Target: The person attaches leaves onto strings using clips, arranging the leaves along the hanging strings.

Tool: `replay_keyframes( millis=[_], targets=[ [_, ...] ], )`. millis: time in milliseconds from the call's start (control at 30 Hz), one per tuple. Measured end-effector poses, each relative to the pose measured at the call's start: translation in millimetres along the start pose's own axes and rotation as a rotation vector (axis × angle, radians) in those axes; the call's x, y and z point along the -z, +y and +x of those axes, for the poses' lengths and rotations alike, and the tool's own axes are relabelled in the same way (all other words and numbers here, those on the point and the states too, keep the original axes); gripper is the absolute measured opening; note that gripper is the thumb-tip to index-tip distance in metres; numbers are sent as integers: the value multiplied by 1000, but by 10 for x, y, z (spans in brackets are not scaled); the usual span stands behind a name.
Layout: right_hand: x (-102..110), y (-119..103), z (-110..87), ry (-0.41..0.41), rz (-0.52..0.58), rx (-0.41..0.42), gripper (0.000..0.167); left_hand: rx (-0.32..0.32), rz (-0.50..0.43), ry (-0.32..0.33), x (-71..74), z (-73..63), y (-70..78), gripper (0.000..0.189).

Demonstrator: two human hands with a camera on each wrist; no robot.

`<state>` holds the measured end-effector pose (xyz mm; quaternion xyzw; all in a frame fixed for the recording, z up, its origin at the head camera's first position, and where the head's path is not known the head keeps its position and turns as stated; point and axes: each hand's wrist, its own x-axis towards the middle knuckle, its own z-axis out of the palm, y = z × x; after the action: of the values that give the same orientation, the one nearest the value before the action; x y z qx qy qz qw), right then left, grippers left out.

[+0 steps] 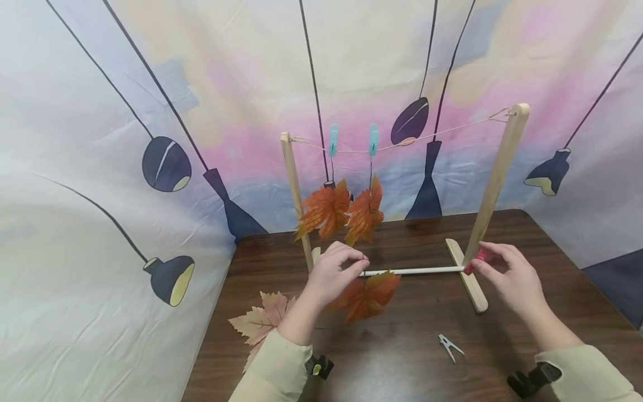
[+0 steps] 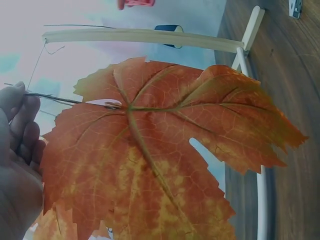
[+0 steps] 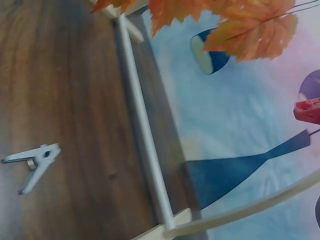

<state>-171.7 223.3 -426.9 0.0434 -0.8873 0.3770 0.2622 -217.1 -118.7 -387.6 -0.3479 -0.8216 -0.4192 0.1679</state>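
My left hand (image 1: 334,271) pinches the thin stem of an orange artificial maple leaf (image 2: 145,135), whose blade spreads across the left wrist view. In the head view that leaf hangs below the fingers, over the table. To the right, my right hand (image 1: 512,276) holds a red clothespin (image 1: 474,261) between thumb and fingers, near the foot of a wooden post. Only the tip of this clothespin (image 3: 307,110) enters the right wrist view; the hand itself is outside it. Two orange leaves (image 1: 326,209) hang by their stems from light-blue clothespins (image 1: 373,139) on a string (image 1: 442,134).
The string runs between two wooden posts (image 1: 494,184) joined low by a white rod (image 1: 427,271). A grey clothespin (image 1: 450,347) lies on the brown table (image 1: 402,357). Under my left forearm is a pale leaf (image 1: 261,318). A painted cloth backdrop stands behind.
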Motion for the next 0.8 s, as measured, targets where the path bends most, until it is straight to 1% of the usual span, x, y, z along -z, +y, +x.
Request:
replay_keyframes(
  millis=[100, 200, 300, 467, 700, 800],
  targets=[
    [19, -65, 92, 11, 17, -1, 38, -6, -12, 44, -12, 67, 2, 5],
    [33, -124, 173, 22, 39, 11, 38, 16, -40, 67, -13, 125, 14, 6],
    [50, -184, 259, 29, 55, 21, 37, 39, -47, 44, -10, 185, 32, 8],
    [77, -318, 401, 39, 93, 42, 37, 33, -17, 8, -5, 315, 78, 10],
    [130, -529, 629, 65, 213, 137, 38, 25, 6, 3, -23, 552, 145, 13],
    [166, -613, 733, 75, 228, 160, 39, 25, 22, 14, -44, 657, 174, 14]
  ],
)
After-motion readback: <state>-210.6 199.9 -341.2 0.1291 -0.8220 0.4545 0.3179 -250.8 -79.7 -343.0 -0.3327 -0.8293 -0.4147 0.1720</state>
